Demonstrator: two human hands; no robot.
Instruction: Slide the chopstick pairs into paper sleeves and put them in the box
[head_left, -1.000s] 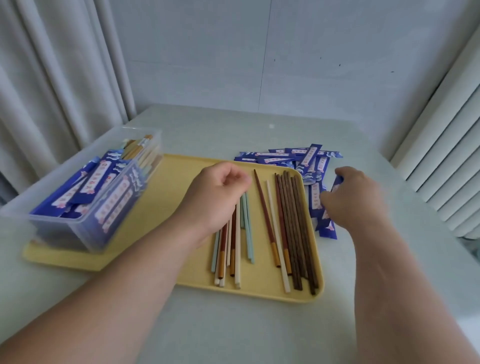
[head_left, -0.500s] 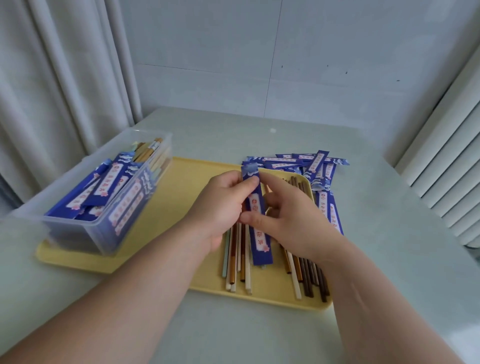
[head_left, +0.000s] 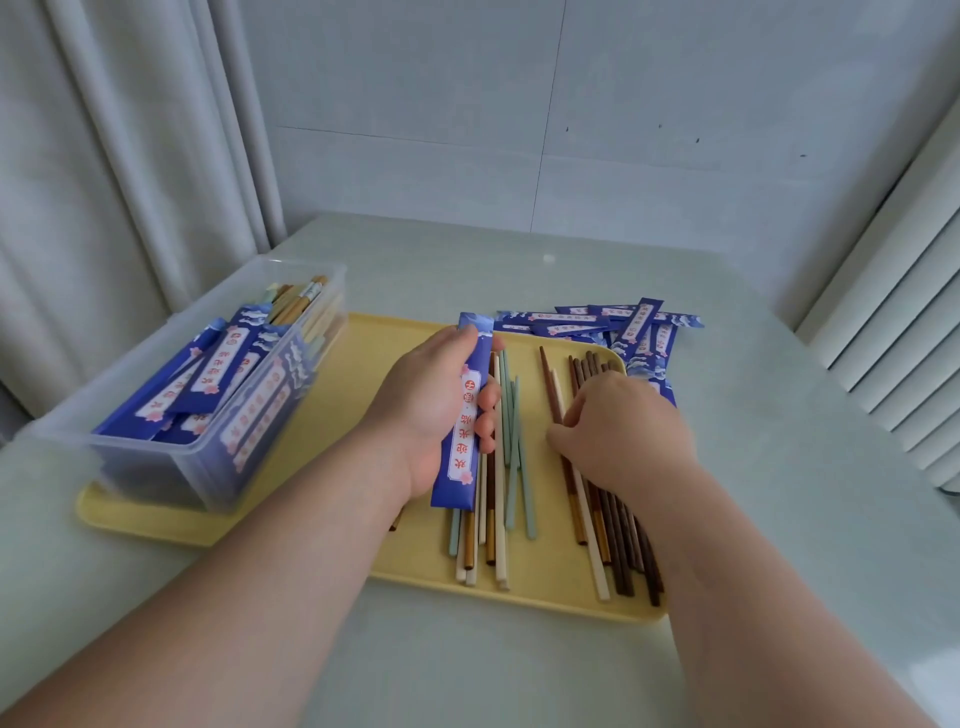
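My left hand (head_left: 421, 410) grips one blue paper sleeve (head_left: 464, 441) lengthwise above the yellow tray (head_left: 363, 374). Loose chopsticks lie on the tray: a pale green, white and brown group (head_left: 511, 499) under that sleeve, and a dark brown group (head_left: 623, 551) to the right. My right hand (head_left: 618, 431) lies on the dark group with its fingertips curled on a reddish-brown chopstick (head_left: 549, 382). Whether it pinches that chopstick is unclear. The clear plastic box (head_left: 171, 467) stands on the tray's left end, with several sleeved pairs (head_left: 228, 364) in it.
A loose pile of blue sleeves (head_left: 613, 325) lies on the pale table (head_left: 779, 467) behind the tray's far right corner. Curtains hang at the left, a wall closes the back, and white slats run along the right side.
My right hand fetched a sleeve from the pile and passed it to my left hand. It has since let go and dropped onto the dark chopsticks. The left hand now holds the sleeve alone.
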